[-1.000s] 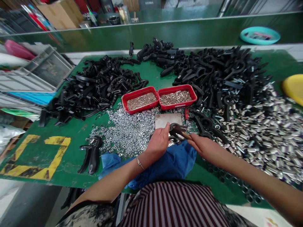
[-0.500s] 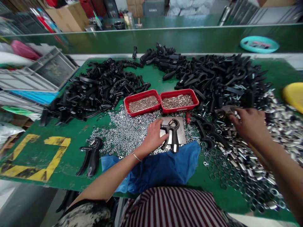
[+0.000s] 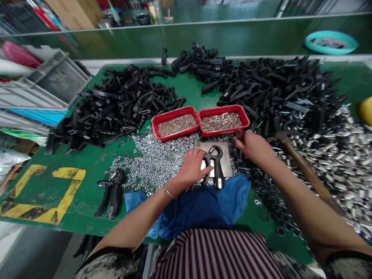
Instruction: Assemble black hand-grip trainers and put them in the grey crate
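A black hand grip strengthener (image 3: 218,168) with a metal spring at its curved top lies on a steel plate (image 3: 228,155). My left hand (image 3: 192,166) is closed on its left handle, thumb across it. To the right of the plate my right hand (image 3: 257,151) pinches a small red-topped tool (image 3: 239,134); its lower part is dark and mostly hidden, so I cannot tell its kind. Right of that hand a hammer (image 3: 305,166) with a wooden handle lies on the metal parts. Another grip strengthener (image 3: 113,192) lies at the left.
Two red trays (image 3: 174,135) of small metal pins stand behind the plate. Black handles are heaped at left (image 3: 116,100) and right. Loose nuts (image 3: 157,162) surround the plate; metal sleeves (image 3: 343,155) cover the right side. A blue cloth (image 3: 200,209) lies at the front edge.
My right hand has left the hammer head and moved left to the red-topped tool beside the plate. My left hand stays on the grip strengthener. The camera view has shifted slightly.
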A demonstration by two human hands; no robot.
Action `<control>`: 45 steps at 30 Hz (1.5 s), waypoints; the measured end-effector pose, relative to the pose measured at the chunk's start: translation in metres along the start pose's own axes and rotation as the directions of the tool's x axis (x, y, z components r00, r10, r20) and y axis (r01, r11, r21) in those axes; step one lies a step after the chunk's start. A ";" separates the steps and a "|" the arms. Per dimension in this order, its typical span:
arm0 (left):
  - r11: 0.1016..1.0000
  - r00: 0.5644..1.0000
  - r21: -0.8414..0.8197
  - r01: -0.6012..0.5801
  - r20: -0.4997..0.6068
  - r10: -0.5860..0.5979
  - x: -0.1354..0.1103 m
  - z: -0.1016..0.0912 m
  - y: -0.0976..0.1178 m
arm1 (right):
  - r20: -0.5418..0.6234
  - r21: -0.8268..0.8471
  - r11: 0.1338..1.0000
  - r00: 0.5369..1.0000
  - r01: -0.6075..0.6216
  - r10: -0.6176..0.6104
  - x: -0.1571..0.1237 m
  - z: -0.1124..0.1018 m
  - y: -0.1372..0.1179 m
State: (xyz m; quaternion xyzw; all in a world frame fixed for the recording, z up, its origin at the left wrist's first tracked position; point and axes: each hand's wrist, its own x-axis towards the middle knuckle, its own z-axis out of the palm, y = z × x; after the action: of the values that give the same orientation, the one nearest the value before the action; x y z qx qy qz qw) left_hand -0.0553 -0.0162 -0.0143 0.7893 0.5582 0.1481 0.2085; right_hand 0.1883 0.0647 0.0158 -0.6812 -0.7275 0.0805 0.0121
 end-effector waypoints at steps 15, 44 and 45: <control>1.000 0.999 -0.030 -0.003 -0.052 0.001 -0.004 0.007 -0.006 | 0.015 0.969 0.245 0.997 0.003 -0.071 -0.039 0.036 -0.049; 0.999 0.993 -0.023 -0.024 -0.114 0.022 -0.006 0.012 -0.008 | 0.021 0.968 0.251 1.000 -0.018 -0.010 -0.042 0.046 -0.054; 0.999 0.993 -0.027 -0.026 -0.117 0.022 -0.006 0.012 -0.008 | 0.024 0.966 0.256 1.000 -0.022 -0.003 -0.042 0.046 -0.054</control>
State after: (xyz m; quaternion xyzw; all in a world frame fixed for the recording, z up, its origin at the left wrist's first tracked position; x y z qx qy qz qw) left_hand -0.0579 -0.0214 -0.0290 0.7829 0.5578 0.2043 0.1848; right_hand 0.1322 0.0153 -0.0190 -0.5360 -0.5236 0.5146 0.4168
